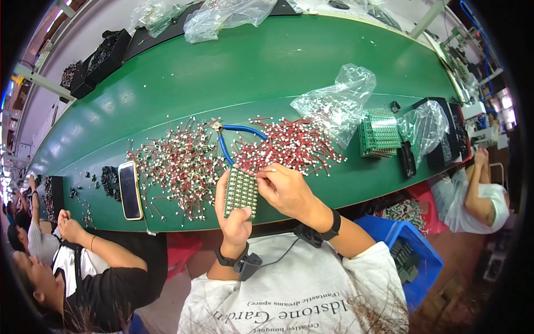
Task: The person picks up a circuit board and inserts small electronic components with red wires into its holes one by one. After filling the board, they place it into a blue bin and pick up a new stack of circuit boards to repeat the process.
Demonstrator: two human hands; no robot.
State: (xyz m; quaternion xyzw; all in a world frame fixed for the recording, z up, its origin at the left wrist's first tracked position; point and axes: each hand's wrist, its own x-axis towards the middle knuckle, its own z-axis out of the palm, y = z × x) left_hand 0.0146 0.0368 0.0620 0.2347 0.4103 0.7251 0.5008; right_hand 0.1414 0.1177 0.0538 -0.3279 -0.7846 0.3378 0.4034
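Observation:
My left hand (232, 222) grips a green circuit board panel (240, 193) with rows of small pale parts, its thumb over the lower right corner. At the panel's upper right corner, my right hand (286, 189) pinches a thin red wire (261, 172); the wire's far end is too small to make out. Just beyond the panel lie pliers with blue handles (242, 129), jaws pointing away. A pile of red wires with white connectors (295, 146) spreads to their right. Another pile of wired connectors (181, 167) lies to their left.
A phone (130, 190) lies left of the piles. Stacked green panels (380, 132), clear plastic bags (342, 100) and a black tray (445, 131) are on the right. A blue crate (428, 261) stands below the green table's (233, 61) edge. Another person (94, 267) sits close on my left.

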